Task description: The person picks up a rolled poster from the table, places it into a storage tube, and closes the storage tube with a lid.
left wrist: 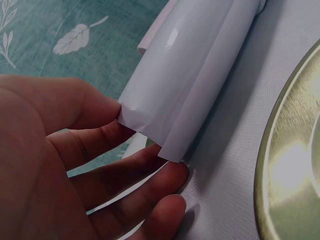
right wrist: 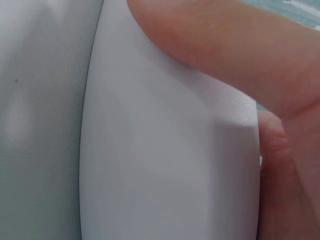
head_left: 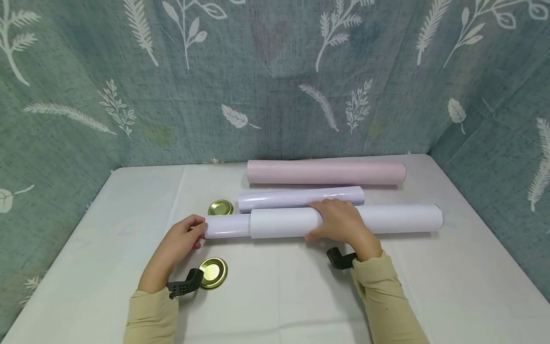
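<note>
A glossy pale lavender paper roll sticks out of the left end of a larger white paper roll. At its free end, my left hand pinches the paper edge between thumb and index finger. The left wrist view shows this pinch on the glossy roll, where a loose paper edge overlaps along its side. My right hand lies over the middle of the white roll and grips it, thumb on the near side. In the right wrist view the white roll fills the middle under the thumb.
Just behind lies another glossy lavender roll, and a pink roll lies at the back near the fabric wall. One gold lid sits behind the left end, another gold lid by my left wrist. A white cloth covers the table.
</note>
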Action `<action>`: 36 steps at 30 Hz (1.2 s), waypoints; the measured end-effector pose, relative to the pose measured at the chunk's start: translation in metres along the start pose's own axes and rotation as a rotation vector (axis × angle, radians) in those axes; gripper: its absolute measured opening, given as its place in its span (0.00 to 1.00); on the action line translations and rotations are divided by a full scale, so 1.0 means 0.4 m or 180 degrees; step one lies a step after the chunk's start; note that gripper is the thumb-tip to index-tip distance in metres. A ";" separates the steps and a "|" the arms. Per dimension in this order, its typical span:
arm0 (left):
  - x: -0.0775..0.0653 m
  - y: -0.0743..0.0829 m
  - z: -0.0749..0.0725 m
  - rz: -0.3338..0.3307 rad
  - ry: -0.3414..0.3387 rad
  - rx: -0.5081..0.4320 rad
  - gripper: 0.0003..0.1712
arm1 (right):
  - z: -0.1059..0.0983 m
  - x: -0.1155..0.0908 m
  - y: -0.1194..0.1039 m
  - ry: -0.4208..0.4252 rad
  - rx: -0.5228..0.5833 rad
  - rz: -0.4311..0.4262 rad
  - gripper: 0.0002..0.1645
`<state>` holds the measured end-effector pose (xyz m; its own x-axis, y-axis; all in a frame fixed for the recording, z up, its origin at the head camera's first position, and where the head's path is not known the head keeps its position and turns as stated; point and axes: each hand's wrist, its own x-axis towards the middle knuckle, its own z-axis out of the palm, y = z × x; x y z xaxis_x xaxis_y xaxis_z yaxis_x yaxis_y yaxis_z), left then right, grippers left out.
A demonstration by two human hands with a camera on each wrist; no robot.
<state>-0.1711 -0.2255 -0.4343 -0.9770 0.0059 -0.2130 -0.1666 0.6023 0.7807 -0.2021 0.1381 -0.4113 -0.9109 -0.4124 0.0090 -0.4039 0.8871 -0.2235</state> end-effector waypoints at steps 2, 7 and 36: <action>-0.001 0.002 0.000 -0.0010 0.0009 -0.0002 0.20 | 0.000 -0.001 -0.001 0.0017 0.0008 -0.0001 0.49; -0.003 0.004 0.002 -0.0052 0.0033 -0.0006 0.19 | -0.001 -0.002 -0.002 0.0023 0.0022 0.0003 0.49; -0.004 0.008 0.022 0.0037 0.0069 -0.0079 0.16 | 0.003 -0.007 -0.005 0.0105 -0.0002 -0.0056 0.48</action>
<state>-0.1688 -0.2166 -0.4366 -0.9815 -0.0047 -0.1914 -0.1583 0.5822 0.7975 -0.1986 0.1374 -0.4121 -0.9060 -0.4209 0.0451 -0.4199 0.8799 -0.2225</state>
